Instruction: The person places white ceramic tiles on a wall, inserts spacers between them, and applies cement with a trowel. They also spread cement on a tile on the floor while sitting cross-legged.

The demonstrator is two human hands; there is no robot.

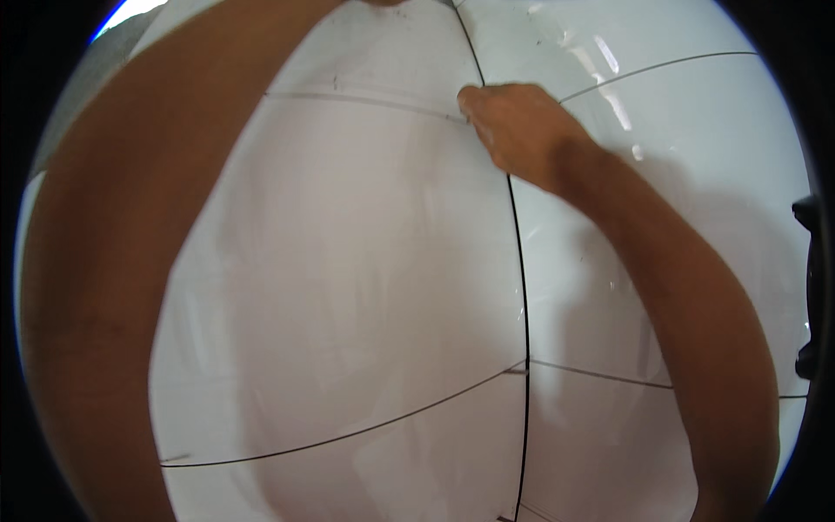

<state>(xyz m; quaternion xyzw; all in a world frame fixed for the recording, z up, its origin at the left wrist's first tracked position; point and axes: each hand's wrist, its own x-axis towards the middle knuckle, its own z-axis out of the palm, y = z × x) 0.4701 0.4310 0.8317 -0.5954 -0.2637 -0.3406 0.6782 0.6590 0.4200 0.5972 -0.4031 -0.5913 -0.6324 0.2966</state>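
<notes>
Large glossy white tiles or panels (374, 261) fill most of the view, divided by thin dark joints (520, 252). My right hand (517, 126) rests over the long joint in the upper middle. Its fingers are curled together, and what they hold, if anything, is hidden. Stretched up along the left side is my left arm, and only a sliver of my left hand (376, 3) shows at the top edge, its fingers cut off from view. Small dark marks dot the white surface between the two hands.
Small thin pieces (516, 372) stick out where the joints cross. A black object (807, 287) stands at the right rim. A grey rough surface (74, 109) and bright light appear at the upper left. Shadows and reflections lie across the white surface.
</notes>
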